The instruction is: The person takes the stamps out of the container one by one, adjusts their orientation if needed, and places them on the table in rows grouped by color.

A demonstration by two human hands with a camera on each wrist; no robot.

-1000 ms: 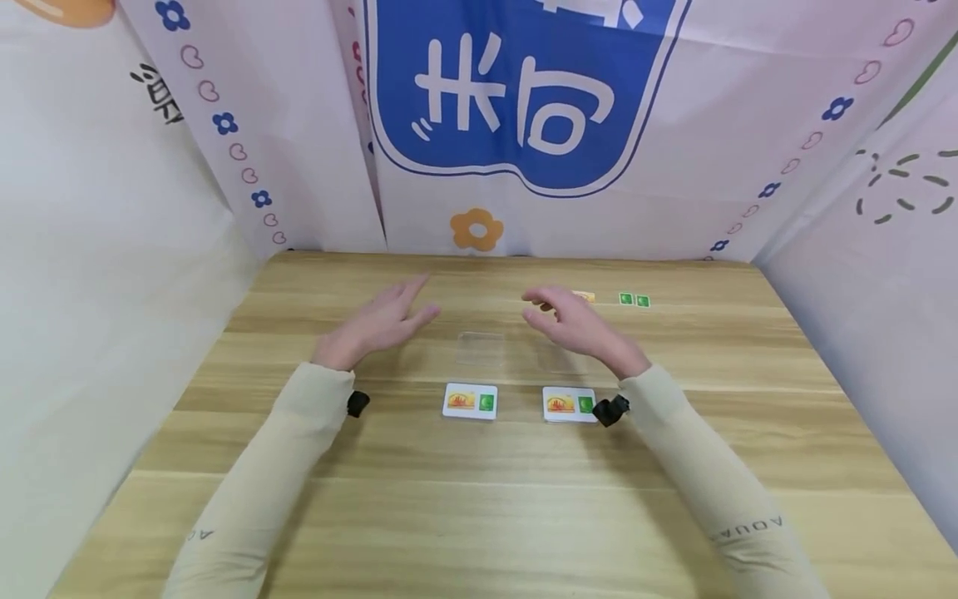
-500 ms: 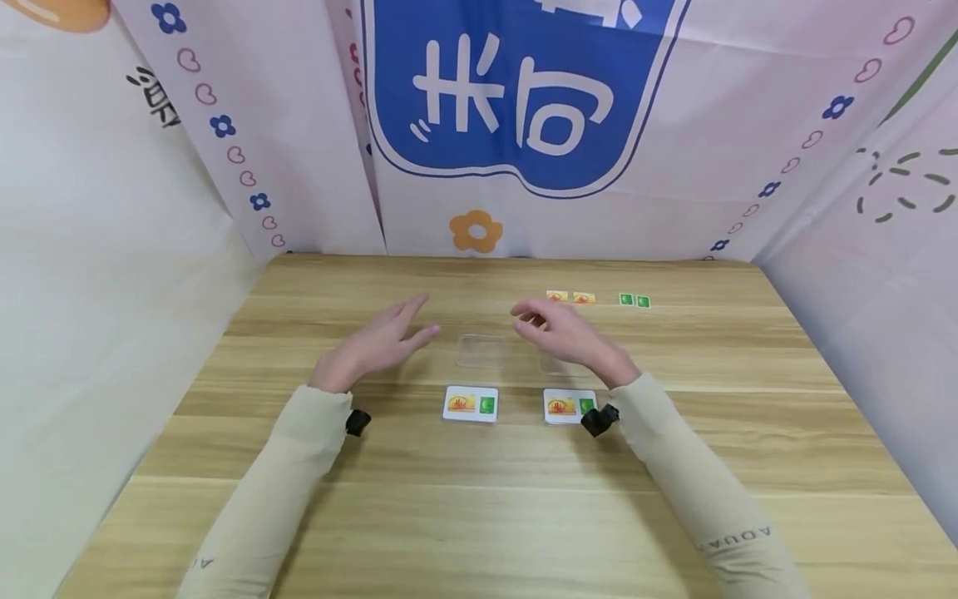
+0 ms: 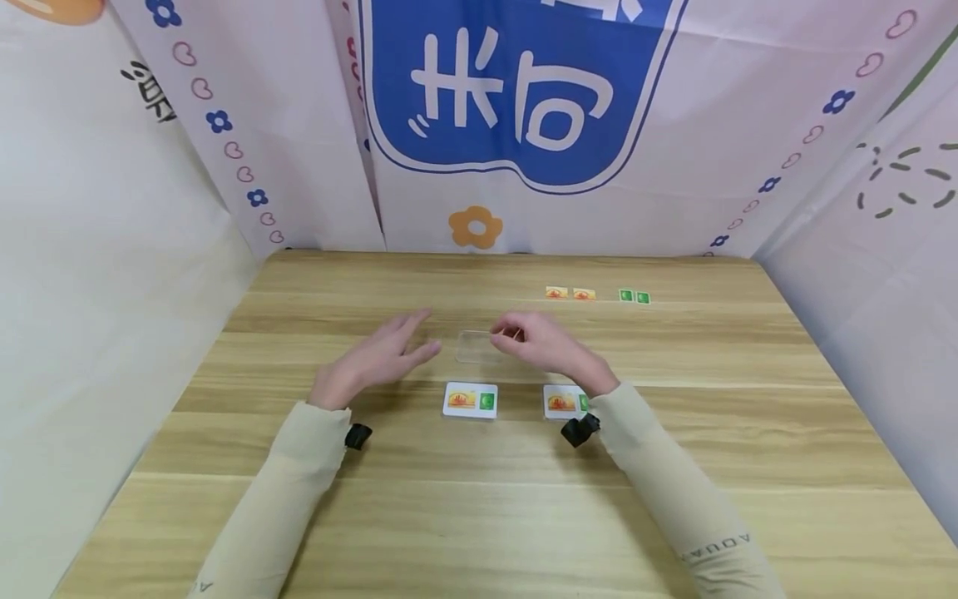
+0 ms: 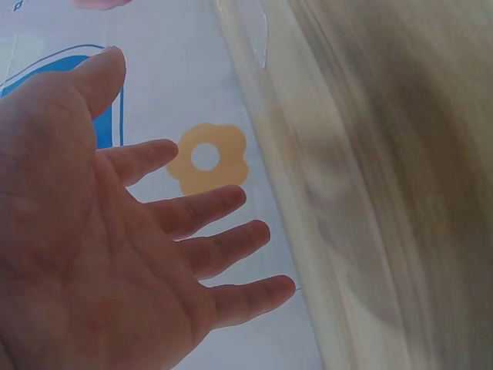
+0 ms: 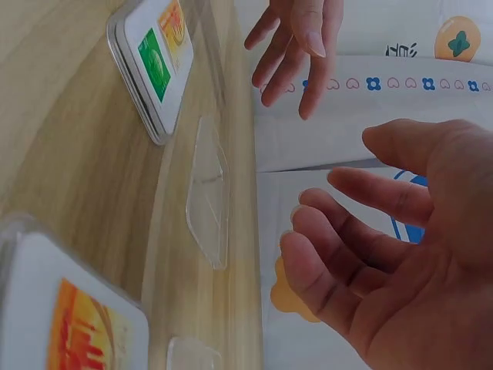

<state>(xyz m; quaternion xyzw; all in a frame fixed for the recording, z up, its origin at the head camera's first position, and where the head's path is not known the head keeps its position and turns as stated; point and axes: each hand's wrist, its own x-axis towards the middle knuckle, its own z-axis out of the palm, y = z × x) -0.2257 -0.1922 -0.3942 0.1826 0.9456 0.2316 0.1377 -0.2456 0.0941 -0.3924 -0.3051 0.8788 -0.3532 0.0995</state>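
Note:
My left hand (image 3: 374,363) hovers left of the clear plastic cover (image 3: 470,348), fingers spread and nearly straight; its palm (image 4: 85,231) is bare in the left wrist view. Over that cover's right side hangs my right hand (image 3: 546,344). Its fingers bend loosely and hold nothing, and the right wrist view has them apart from the clear cover (image 5: 208,196). A second clear cover (image 5: 192,354) shows there too, but my right hand hides it in the head view. Nearer stand two white rectangular blocks, one left (image 3: 470,400), one right (image 3: 561,401), each bearing an orange and a green sticker.
Towards the back of the wooden table (image 3: 479,516) lie two orange stickers (image 3: 557,293) and two green stickers (image 3: 634,296). Printed cloth (image 3: 636,220) walls off the back and both sides. A black wrist camera (image 3: 580,430) partly overhangs the right block.
My right hand has moved left and nearer, from above the right clear cover to the left one, baring the orange stickers behind it. My left hand has come slightly nearer.

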